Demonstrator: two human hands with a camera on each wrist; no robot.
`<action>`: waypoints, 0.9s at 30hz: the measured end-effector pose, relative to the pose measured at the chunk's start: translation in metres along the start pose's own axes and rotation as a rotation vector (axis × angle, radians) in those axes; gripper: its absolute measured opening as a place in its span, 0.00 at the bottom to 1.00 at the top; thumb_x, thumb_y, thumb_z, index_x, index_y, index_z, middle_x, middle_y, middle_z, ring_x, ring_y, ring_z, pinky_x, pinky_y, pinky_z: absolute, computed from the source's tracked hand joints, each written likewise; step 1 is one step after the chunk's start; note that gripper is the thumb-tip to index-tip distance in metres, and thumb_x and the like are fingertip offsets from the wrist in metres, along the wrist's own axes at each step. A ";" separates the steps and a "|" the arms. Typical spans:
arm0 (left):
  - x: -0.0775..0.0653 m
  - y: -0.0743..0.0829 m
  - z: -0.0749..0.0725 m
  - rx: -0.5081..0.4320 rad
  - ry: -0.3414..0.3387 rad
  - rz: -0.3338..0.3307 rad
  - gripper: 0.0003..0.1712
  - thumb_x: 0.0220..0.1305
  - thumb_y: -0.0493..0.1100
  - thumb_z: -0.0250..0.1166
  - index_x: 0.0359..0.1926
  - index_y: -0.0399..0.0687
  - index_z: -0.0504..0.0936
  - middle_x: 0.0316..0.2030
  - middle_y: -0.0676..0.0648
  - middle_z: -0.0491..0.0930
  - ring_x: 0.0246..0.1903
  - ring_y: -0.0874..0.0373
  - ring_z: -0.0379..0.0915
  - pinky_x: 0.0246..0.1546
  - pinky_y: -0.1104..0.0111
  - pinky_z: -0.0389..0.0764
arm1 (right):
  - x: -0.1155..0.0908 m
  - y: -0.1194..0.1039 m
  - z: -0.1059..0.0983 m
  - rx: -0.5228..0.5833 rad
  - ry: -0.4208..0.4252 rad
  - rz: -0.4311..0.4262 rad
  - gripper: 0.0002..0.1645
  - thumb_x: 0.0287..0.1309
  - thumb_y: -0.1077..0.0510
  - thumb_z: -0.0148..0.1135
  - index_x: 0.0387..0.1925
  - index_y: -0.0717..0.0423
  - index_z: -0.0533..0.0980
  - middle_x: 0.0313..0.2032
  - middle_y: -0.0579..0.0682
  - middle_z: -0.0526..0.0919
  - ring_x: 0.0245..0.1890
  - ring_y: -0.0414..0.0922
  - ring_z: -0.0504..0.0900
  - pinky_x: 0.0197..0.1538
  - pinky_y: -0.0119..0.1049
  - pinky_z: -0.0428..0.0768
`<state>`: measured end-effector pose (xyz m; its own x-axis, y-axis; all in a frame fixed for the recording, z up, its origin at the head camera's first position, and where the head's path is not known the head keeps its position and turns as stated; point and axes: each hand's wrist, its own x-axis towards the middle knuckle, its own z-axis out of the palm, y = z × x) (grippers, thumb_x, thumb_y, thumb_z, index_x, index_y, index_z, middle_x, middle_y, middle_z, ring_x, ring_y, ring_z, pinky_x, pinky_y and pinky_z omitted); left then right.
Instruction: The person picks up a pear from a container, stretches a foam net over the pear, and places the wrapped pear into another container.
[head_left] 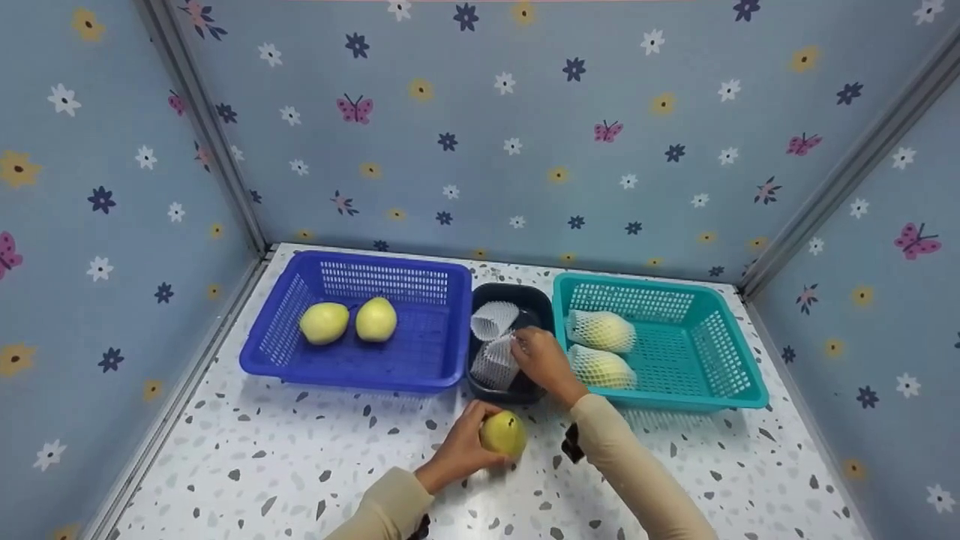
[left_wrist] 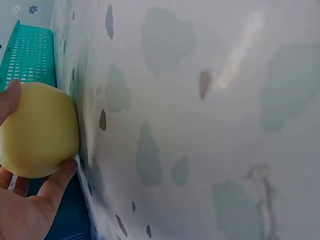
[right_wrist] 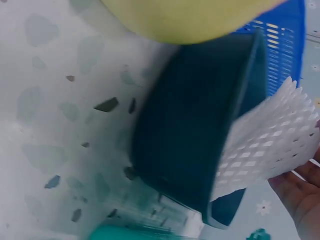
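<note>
My left hand [head_left: 459, 448] holds a yellow-green pear [head_left: 506, 435] at the table's front, thumb and fingers on its sides. The pear's dark stem faces up in the head view. In the left wrist view the same pear [left_wrist: 40, 131] sits close against the tabletop. My right hand [head_left: 551, 364] pinches the edge of a white foam net sleeve [head_left: 495, 365] at the dark oval container [head_left: 491, 395]. The sleeve [right_wrist: 272, 142] reaches out over the container's rim in the right wrist view. Another foam net sleeve [head_left: 495, 319] lies farther back inside the container.
A blue basket [head_left: 352, 379] on the left holds two bare pears [head_left: 376, 319]. To the right, a teal basket [head_left: 679, 367] holds two pears in foam nets [head_left: 602, 331]. Flower-patterned panels [head_left: 480, 150] stand behind and beside the speckled table [head_left: 360, 442].
</note>
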<state>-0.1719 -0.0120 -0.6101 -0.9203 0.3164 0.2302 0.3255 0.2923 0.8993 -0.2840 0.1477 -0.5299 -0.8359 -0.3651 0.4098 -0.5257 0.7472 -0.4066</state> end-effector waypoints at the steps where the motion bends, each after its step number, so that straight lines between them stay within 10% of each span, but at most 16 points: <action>1: 0.000 0.000 0.000 -0.001 -0.001 0.002 0.37 0.28 0.39 0.76 0.45 0.52 0.69 0.43 0.53 0.66 0.42 0.59 0.67 0.42 0.66 0.72 | 0.000 0.000 -0.003 0.013 0.004 -0.001 0.09 0.53 0.60 0.54 0.31 0.60 0.78 0.30 0.52 0.80 0.31 0.44 0.78 0.34 0.37 0.76; 16: 0.000 0.000 0.001 0.010 0.002 0.001 0.37 0.28 0.39 0.76 0.44 0.51 0.68 0.43 0.53 0.66 0.41 0.59 0.67 0.41 0.65 0.71 | 0.002 -0.017 -0.040 0.287 0.017 0.111 0.07 0.56 0.61 0.53 0.28 0.57 0.78 0.15 0.41 0.68 0.14 0.36 0.63 0.19 0.29 0.63; 27: -0.001 0.000 0.000 0.030 -0.005 -0.007 0.37 0.29 0.41 0.75 0.45 0.53 0.68 0.44 0.54 0.66 0.43 0.59 0.66 0.45 0.63 0.69 | -0.006 -0.030 -0.069 0.431 0.010 0.196 0.09 0.57 0.58 0.54 0.35 0.55 0.79 0.28 0.46 0.80 0.25 0.39 0.74 0.28 0.32 0.73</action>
<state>-0.1712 -0.0121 -0.6102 -0.9217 0.3182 0.2220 0.3252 0.3212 0.8894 -0.2523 0.1658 -0.4642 -0.9256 -0.2332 0.2981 -0.3772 0.5021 -0.7782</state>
